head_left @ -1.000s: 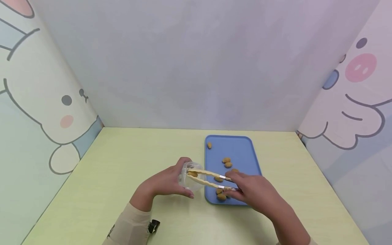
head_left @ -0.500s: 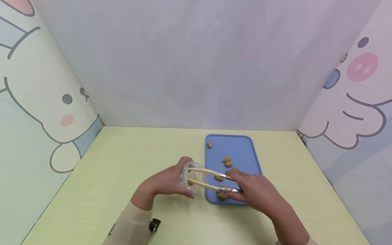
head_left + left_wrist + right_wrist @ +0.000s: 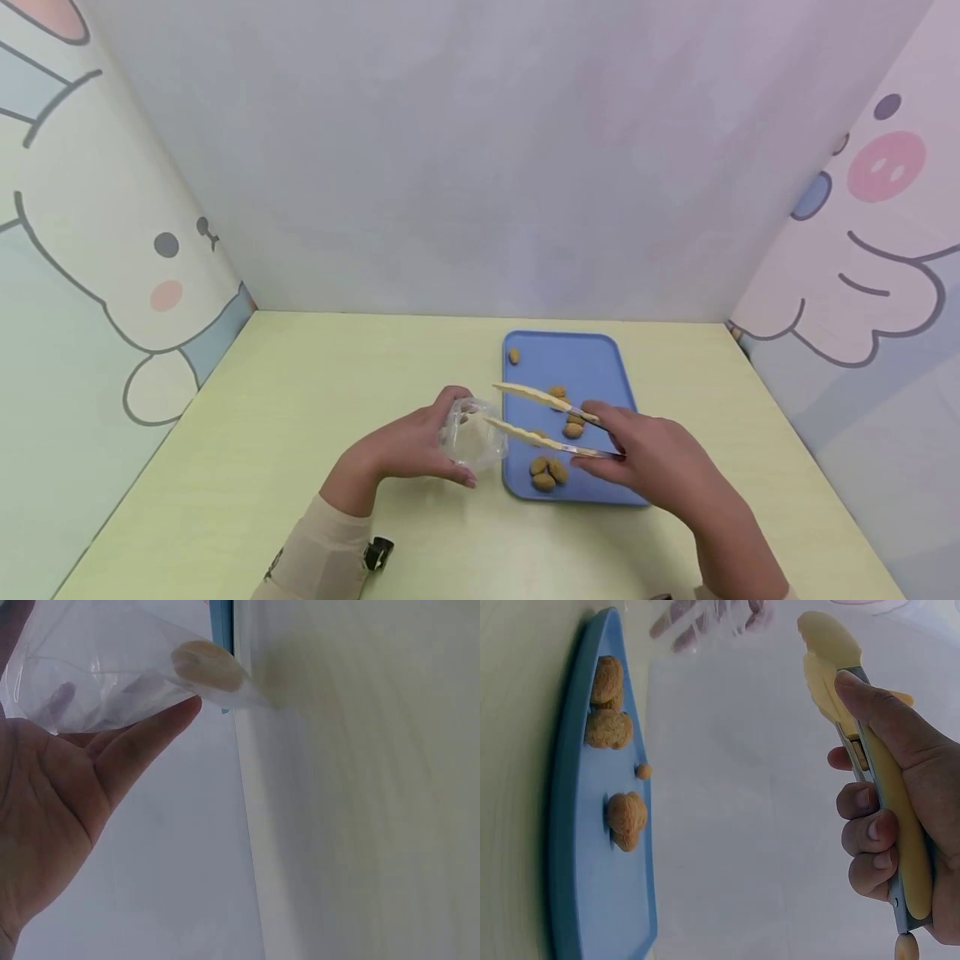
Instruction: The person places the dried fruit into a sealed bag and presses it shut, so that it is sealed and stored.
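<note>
My left hand [image 3: 408, 442] holds a clear plastic bag [image 3: 476, 446] with its mouth spread, left of the blue tray. In the left wrist view, one golden-brown bun-like piece [image 3: 206, 665] lies in the bag's bottom corner, close above the table. My right hand [image 3: 660, 458] grips metal tongs with cream-coloured tips [image 3: 525, 435]. The tong arms stand apart with nothing between them, over the tray's left side, one tip near the bag's mouth. Several small brown bun-like pieces [image 3: 626, 812] lie on the tray.
The blue tray [image 3: 577, 362] has a low raised rim and lies on a pale yellow table [image 3: 360, 358]. A single brown piece [image 3: 513, 356] sits in its far left corner. Walls with cartoon animals [image 3: 885, 167] enclose the table at back and sides.
The tongs held a brown piece in the bag's mouth, then spread apart and let it go there. Now they have drawn back right, over the tray. The left hand has stayed in place.
</note>
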Tool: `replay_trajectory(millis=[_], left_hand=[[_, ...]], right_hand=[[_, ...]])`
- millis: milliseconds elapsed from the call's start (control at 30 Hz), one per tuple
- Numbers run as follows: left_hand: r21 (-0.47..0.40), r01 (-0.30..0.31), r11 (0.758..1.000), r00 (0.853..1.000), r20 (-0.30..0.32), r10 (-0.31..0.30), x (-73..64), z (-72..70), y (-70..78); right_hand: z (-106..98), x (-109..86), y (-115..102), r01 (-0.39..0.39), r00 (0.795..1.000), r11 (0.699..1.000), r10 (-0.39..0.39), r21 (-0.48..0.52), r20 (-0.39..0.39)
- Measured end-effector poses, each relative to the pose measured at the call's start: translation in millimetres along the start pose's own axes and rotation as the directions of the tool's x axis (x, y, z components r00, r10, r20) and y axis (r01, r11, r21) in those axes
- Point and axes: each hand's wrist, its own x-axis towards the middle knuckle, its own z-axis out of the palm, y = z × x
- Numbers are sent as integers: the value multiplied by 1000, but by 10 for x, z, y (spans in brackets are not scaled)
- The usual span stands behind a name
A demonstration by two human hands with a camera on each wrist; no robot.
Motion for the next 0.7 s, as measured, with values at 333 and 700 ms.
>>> replay_trajectory(millis=[333, 700], left_hand=[[40, 36, 999, 999, -11, -35, -1, 9, -1], [43, 40, 998, 999, -15, -39, -15, 8, 5]], right_hand=[[-179, -64, 177, -156, 987, 988, 155, 10, 49], [-293, -134, 379, -262, 960, 965, 262, -13, 95]])
